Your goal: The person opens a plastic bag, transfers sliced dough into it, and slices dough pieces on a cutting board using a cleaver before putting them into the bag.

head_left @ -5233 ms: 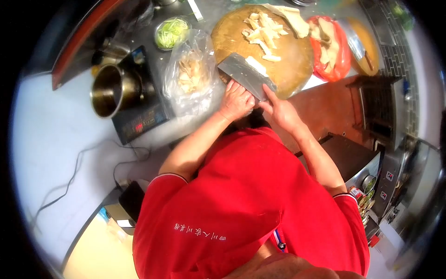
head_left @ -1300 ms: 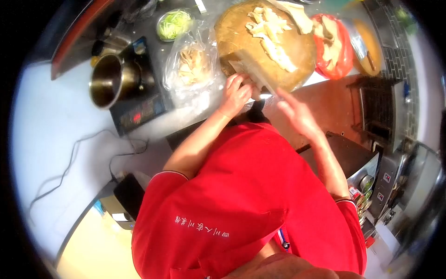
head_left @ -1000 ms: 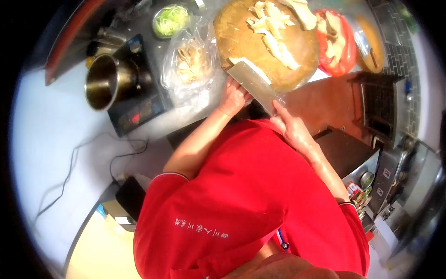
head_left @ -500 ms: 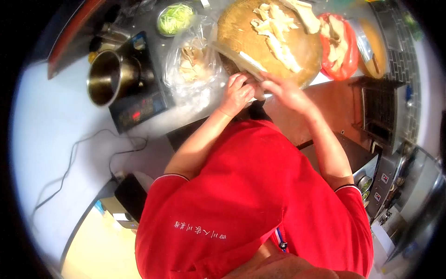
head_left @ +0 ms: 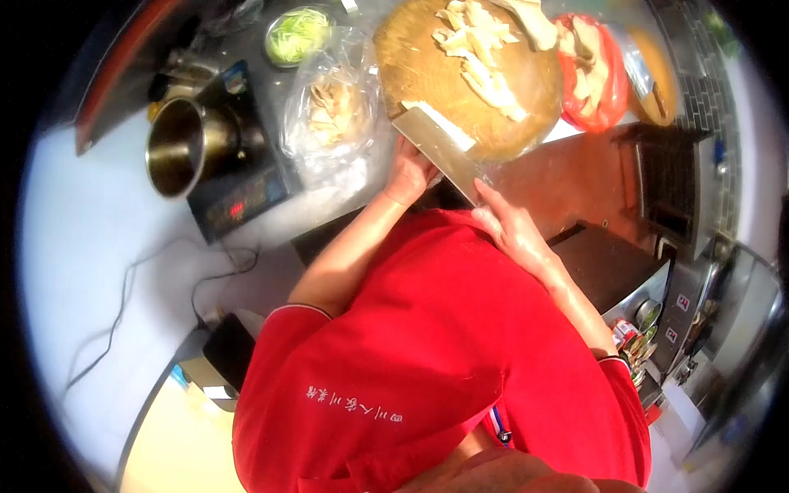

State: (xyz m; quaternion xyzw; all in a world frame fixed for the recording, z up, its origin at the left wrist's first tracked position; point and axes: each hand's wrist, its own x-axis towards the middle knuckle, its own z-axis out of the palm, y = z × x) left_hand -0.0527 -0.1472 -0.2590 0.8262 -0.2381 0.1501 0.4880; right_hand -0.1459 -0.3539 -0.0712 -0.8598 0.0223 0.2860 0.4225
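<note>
While the cleaver [head_left: 436,149] slants across the near edge of the round chopping board [head_left: 407,53], both hands stay close to its blade.
The right hand [head_left: 516,228] grips the handle end, forefinger laid along the blade, probably for steadiness; the handle itself is hidden. Behind the blade, the left hand's [head_left: 408,172] fingers are mostly covered, so whether they curl or press something I cannot tell. One pale strip [head_left: 448,127] lies just beyond the blade, on the board; cut pieces [head_left: 477,39] sit farther back, apart from it, which presumably leaves the near edge for cutting.
</note>
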